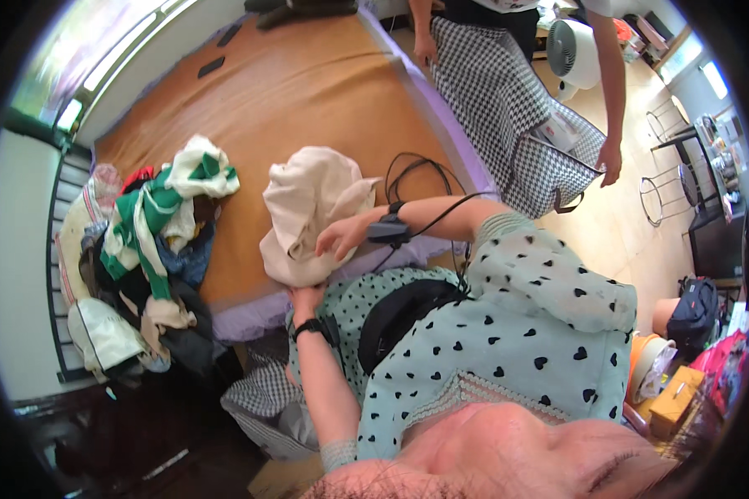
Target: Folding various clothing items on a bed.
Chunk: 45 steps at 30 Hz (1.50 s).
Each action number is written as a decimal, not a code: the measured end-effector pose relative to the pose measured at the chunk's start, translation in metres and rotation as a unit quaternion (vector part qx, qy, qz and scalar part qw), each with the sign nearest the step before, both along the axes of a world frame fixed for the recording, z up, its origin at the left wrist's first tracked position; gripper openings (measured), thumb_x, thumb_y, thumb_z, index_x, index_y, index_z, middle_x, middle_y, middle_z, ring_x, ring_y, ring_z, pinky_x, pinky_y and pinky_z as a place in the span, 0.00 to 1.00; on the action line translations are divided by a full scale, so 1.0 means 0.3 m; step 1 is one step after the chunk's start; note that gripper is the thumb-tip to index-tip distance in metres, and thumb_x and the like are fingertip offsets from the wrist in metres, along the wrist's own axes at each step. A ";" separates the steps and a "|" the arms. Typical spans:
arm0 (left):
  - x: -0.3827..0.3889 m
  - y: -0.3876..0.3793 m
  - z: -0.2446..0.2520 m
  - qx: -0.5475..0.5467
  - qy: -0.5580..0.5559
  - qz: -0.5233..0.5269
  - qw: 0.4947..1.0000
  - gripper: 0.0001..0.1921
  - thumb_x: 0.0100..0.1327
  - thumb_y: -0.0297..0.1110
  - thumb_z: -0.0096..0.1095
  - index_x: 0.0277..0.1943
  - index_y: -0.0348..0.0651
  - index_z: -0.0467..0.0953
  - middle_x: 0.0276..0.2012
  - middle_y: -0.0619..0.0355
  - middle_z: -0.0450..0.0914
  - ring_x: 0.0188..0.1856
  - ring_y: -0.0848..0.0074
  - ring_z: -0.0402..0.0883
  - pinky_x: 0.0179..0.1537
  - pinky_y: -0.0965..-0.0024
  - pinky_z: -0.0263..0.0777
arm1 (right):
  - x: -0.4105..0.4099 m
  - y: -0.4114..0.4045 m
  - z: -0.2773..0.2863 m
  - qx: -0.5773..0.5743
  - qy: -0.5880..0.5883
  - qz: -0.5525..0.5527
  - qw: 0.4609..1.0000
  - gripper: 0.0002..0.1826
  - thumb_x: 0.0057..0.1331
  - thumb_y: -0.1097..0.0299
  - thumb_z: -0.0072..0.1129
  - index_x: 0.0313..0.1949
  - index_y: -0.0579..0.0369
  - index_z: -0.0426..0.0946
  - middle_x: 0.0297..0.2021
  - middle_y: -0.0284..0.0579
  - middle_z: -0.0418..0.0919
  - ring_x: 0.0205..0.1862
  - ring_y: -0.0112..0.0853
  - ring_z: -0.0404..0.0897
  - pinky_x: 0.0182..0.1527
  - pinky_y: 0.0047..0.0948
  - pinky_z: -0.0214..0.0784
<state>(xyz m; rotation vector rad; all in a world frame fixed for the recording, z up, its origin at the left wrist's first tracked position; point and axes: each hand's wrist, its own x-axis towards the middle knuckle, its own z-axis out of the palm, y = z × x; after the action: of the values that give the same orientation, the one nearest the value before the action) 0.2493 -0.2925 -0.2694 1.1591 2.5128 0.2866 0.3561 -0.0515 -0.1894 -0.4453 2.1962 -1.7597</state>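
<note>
A bundled cream cloth [312, 187] lies in loose folds at the near edge of the bed. My right hand [343, 237] is over its right side, fingers apart and slightly bent, the fingertips at the folds. Under the cloth's lower edge is my left hand [306, 298]; the fabric hides its fingers, so its grip does not show. Both wrists wear black straps, and a dark box with a cable sits on the right one [388, 231].
Piled clothes [156, 231] lie at the bed's left beside a metal rail. A black cable [418, 165] loops over the brown bed mat [243, 118]. Another person's hand [610, 163] holds a houndstooth storage bag [493, 93]. A second checked bag [268, 399] sits below my left arm.
</note>
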 end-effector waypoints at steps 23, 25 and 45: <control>-0.018 0.007 -0.016 -0.013 -0.064 0.057 0.996 0.38 0.53 0.54 0.62 0.65 0.50 0.59 0.63 0.46 0.62 0.65 0.55 0.59 0.65 0.50 0.47 | 0.423 0.201 0.096 0.311 0.113 -0.276 0.903 0.16 0.51 0.75 0.59 0.42 0.55 0.76 0.47 0.46 0.75 0.54 0.42 0.69 0.57 0.35 0.62; -0.005 0.024 0.023 -0.001 -0.070 0.067 0.995 0.38 0.53 0.53 0.63 0.65 0.50 0.59 0.63 0.46 0.62 0.65 0.55 0.59 0.66 0.50 0.46 | 0.342 0.233 0.095 0.303 0.160 -0.312 0.886 0.18 0.51 0.74 0.61 0.44 0.54 0.76 0.49 0.46 0.74 0.55 0.42 0.68 0.57 0.35 0.62; -0.037 0.088 0.283 0.223 -0.331 0.315 0.861 0.45 0.50 0.37 0.63 0.69 0.46 0.45 0.54 0.44 0.71 0.49 0.62 0.76 0.50 0.66 0.69 | -0.174 0.375 0.064 -0.069 -0.054 -0.376 0.923 0.12 0.60 0.76 0.50 0.43 0.60 0.78 0.37 0.42 0.81 0.37 0.31 0.79 0.40 0.28 0.73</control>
<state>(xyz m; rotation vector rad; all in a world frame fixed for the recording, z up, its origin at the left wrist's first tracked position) 0.2381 -0.2660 -0.1844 0.2095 2.1314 1.2508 0.3039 0.0611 -0.1700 0.5473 2.3332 -2.2265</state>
